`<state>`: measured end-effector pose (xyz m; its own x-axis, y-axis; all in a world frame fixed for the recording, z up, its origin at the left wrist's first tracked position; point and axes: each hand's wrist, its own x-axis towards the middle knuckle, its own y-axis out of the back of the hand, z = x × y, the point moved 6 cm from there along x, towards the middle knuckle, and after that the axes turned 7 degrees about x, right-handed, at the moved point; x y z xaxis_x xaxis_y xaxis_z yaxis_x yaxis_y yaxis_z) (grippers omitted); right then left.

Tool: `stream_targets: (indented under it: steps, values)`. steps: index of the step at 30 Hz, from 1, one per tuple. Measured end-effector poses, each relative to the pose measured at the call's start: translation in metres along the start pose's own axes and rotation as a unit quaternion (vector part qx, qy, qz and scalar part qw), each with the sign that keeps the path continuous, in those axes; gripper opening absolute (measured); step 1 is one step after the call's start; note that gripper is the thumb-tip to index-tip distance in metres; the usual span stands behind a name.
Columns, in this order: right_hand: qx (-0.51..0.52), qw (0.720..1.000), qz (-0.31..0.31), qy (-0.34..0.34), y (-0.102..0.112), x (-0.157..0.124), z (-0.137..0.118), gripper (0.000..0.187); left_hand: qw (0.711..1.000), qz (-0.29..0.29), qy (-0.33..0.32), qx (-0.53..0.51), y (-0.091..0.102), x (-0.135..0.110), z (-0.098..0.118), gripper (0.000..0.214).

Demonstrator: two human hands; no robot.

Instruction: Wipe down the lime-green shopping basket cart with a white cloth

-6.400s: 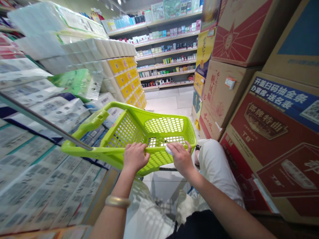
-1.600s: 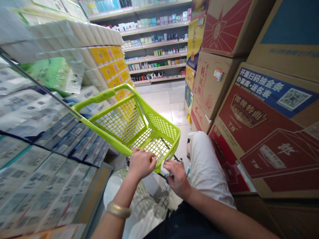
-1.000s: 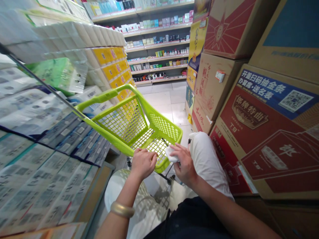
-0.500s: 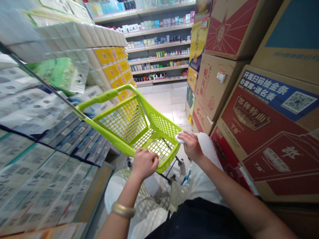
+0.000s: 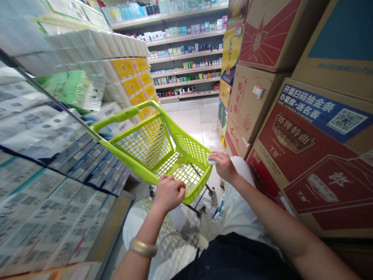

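Note:
A lime-green shopping cart (image 5: 140, 165) with a latticed plastic basket stands before my knees, its basket holding nothing I can see. My left hand (image 5: 169, 191) is closed around the near rim of the cart, fingers curled over the edge. At the right corner of the rim, my right hand (image 5: 223, 165) presses a small white cloth (image 5: 212, 160) under its fingers. Most of the cloth is hidden by that hand, so I cannot tell whether it is a wipe or tissue.
Packs of tissue paper (image 5: 32, 128) are stacked along the left. Cardboard cartons (image 5: 329, 163) rise close on the right. Shelves of small bottles and boxes (image 5: 189, 50) stand at the far end, beyond a tiled floor (image 5: 189, 112). Cart wheels (image 5: 201, 212) rest near my feet.
My right hand has shifted very slightly along the cart's right corner with the white cloth. My left hand stays on the rim, and the cart has hardly moved.

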<state>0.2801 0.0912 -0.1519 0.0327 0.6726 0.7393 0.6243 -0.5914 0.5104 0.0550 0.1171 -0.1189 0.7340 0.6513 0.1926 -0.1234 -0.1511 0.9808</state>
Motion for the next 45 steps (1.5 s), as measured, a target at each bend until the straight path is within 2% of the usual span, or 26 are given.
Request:
stream_targets:
  steps: [2,7,12,16,19,21,24,28,31,34,36,40,42,45]
  values:
    - [0.000,1.000,0.004,0.000,-0.001,0.000,0.002,0.034,1.000,0.007,0.000,-0.004,-0.001,0.000,-0.002,0.025]
    - [0.005,1.000,0.014,-0.006,-0.004,-0.011,-0.013,0.037,1.000,0.004,-0.010,-0.019,-0.002,-0.001,-0.011,0.025]
    - [0.006,1.000,0.019,-0.022,-0.008,-0.019,-0.029,0.035,0.999,-0.022,-0.009,-0.038,-0.002,-0.004,-0.032,0.028]
    - [0.017,0.999,0.024,-0.025,-0.015,-0.027,-0.050,0.037,0.998,-0.050,0.017,-0.034,-0.002,-0.006,-0.059,0.036]
    - [0.032,0.999,0.021,-0.031,-0.022,-0.034,-0.069,0.039,0.996,-0.048,0.069,-0.021,0.002,-0.006,-0.071,0.036]
    - [0.048,0.998,0.012,-0.031,-0.026,-0.039,-0.081,0.039,0.994,-0.029,0.100,-0.029,0.006,-0.003,-0.066,0.033]
    - [0.077,0.997,-0.015,-0.003,-0.031,-0.047,-0.097,0.041,0.989,-0.030,0.106,-0.094,0.003,0.006,-0.041,0.033]
    - [0.100,0.991,-0.060,0.069,-0.034,-0.057,-0.111,0.041,0.968,-0.104,0.136,-0.181,-0.022,0.017,-0.017,0.035]
    - [0.094,0.986,-0.068,0.116,-0.036,-0.057,-0.109,0.041,0.959,-0.168,0.130,-0.190,-0.041,0.016,-0.015,0.035]
    - [0.082,0.984,-0.065,0.146,-0.042,-0.038,-0.095,0.040,0.956,-0.195,0.117,-0.186,-0.046,0.011,-0.021,0.036]
    - [0.072,0.988,-0.053,0.127,-0.047,-0.016,-0.076,0.040,0.958,-0.192,0.123,-0.174,-0.042,0.007,-0.025,0.035]
    - [0.073,0.997,-0.003,0.034,-0.054,0.019,-0.044,0.042,0.963,-0.180,0.138,-0.145,-0.032,0.003,-0.025,0.034]
    - [0.099,0.995,0.028,0.001,-0.055,0.015,-0.045,0.046,0.966,-0.174,0.140,-0.134,-0.030,0.002,-0.024,0.034]
    - [0.162,0.985,0.054,-0.031,-0.055,-0.019,-0.070,0.053,0.971,-0.157,0.138,-0.112,-0.029,0.001,-0.024,0.034]
